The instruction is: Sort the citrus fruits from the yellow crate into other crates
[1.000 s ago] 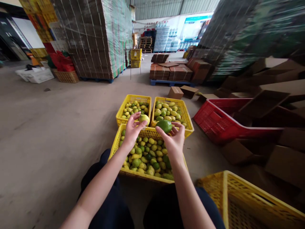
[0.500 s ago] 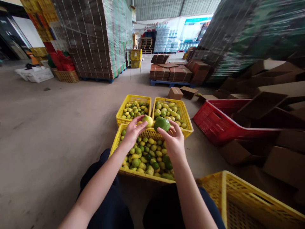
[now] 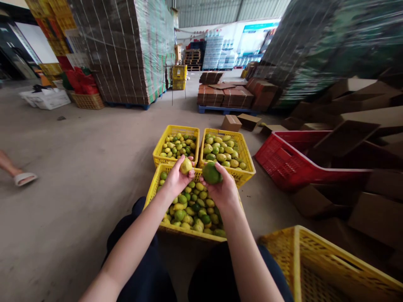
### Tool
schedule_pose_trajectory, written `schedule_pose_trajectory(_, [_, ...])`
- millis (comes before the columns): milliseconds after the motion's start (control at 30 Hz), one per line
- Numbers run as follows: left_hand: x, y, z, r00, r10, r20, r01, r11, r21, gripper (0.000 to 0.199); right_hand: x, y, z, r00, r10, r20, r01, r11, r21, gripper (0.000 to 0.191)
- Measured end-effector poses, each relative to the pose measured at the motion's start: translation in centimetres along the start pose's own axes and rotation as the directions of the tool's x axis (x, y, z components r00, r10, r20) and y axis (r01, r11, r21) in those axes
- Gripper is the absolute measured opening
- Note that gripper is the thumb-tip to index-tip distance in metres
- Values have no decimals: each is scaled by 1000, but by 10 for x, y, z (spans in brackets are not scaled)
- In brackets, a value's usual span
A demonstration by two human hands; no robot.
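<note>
Left hand: The left hand (image 3: pixel 176 181) grasps one yellow fruit (image 3: pixel 185 166) between thumb and fingers; it is lower and farther left than half a second ago.
Right hand: The right hand (image 3: pixel 223 189) curls around one green fruit (image 3: pixel 211 173), also lower now, with the back of the hand turned more upward.
Gap: The two held fruits, nearly touching in the previous frame, are now clearly apart, both above the far side of the front crate (image 3: pixel 195 235).
Newcomer: At the left edge, one bare foot (image 3: pixel 13 171) in one pale slipper (image 3: pixel 25 178) has come into view.
Fruit crates: Three yellow ones: the front crate, with the back left crate (image 3: pixel 158 161) and back right crate (image 3: pixel 248 171) side by side beyond it. Their fruits are too many to count.
Other crates nearby: One yellow side crate (image 3: pixel 297 251), partly cut off at lower right, and one red crate (image 3: pixel 279 161) beyond it.
</note>
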State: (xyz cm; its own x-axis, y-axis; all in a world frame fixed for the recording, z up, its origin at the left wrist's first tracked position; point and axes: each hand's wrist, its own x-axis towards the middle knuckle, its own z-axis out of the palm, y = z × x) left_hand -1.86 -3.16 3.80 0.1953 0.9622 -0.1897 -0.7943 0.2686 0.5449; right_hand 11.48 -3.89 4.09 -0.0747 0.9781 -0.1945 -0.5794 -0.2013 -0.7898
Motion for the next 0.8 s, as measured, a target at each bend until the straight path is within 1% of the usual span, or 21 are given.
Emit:
schedule_pose_trajectory(100, [0,-2,1,998,-26,52,23,999,48,27,0,2,3,1000,-2,-6,2,1000,6,24])
schedule_pose_trajectory(200, [1,-3,0,999,-29,17,29,999,33,25,1,3,1,995,-3,-99,10,998,66,21])
schedule_pose_trajectory(267, [1,-3,-1,1000,-19,-3,19,1000,24,24,2,3,-2,992,5,-129,5,997,77,20])
schedule_pose_trajectory(467, [1,-4,-2,997,62,52,-65,995,75,22,3,4,-7,1000,7,-17,-7,1000,8,25])
schedule_pose_trajectory(567, [1,-3,-1,999,38,19,-39,999,36,23,2,4,-7,999,18,-31,-19,1000,-14,29])
schedule_pose_trajectory(700, [1,0,1,999,17,-50,-18,999,-32,17,-2,3,-5,1000,-10,-29,10,1000,-7,23])
schedule_pose_trajectory(800, [2,0,-1,999,11,-43,-13,999,-35,19,-5,1,-4,999,48,4,-48,999,6,20])
